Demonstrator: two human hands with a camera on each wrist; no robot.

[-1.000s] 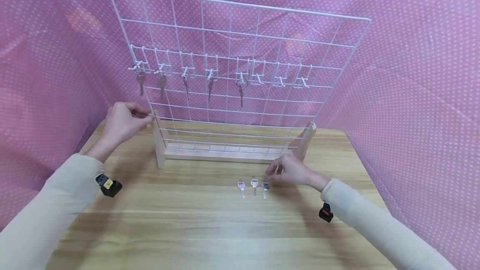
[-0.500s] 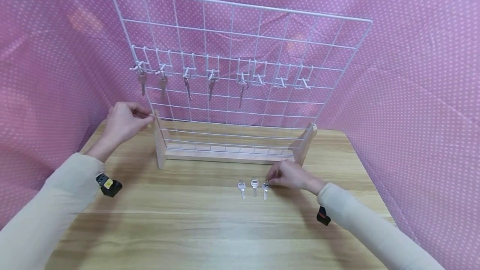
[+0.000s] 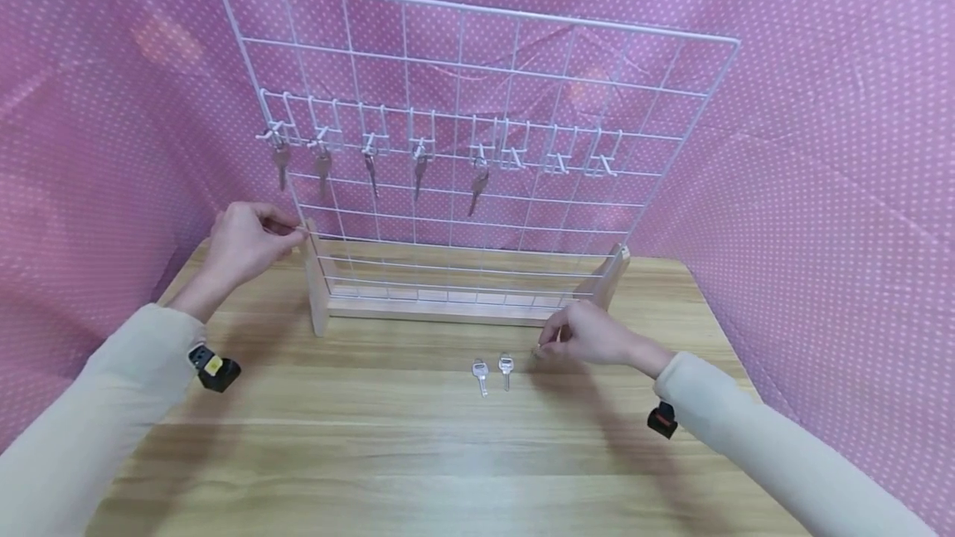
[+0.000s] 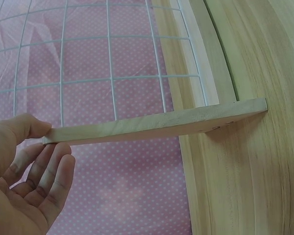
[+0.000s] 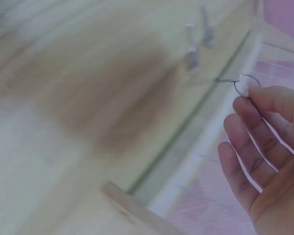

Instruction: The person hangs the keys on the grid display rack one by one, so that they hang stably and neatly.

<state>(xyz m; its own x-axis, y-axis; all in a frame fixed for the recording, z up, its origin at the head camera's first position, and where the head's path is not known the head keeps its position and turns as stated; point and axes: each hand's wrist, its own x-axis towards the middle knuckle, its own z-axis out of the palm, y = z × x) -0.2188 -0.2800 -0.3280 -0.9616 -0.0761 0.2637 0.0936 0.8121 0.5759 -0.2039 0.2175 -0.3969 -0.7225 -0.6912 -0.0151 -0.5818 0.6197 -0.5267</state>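
My right hand (image 3: pixel 585 334) pinches the metal ring of a key between thumb and index finger, just above the tabletop. In the right wrist view the key (image 5: pixel 227 80) shows edge-on, sticking out from its ring. Two silver keys, a left one (image 3: pixel 480 374) and a right one (image 3: pixel 506 370), lie side by side on the table. My left hand (image 3: pixel 246 243) grips the top of the wooden side post (image 4: pixel 157 125) of a stand, thumb on one face and fingers on the other. The stand carries a white wire grid (image 3: pixel 477 66). Several keys, one of them here (image 3: pixel 478 191), hang from its hooks.
At the right of the hook row, three white hooks, such as this hook (image 3: pixel 558 162), bear no key. A second wooden post (image 3: pixel 613 276) stands close behind my right hand. Pink dotted cloth (image 3: pixel 836 147) surrounds the wooden table (image 3: pixel 388 446) at the back and sides.
My right hand has lifted the rightmost key off the table by its ring and moved slightly up and right. The rightmost hanging key has turned on its hook. My left hand stays put.
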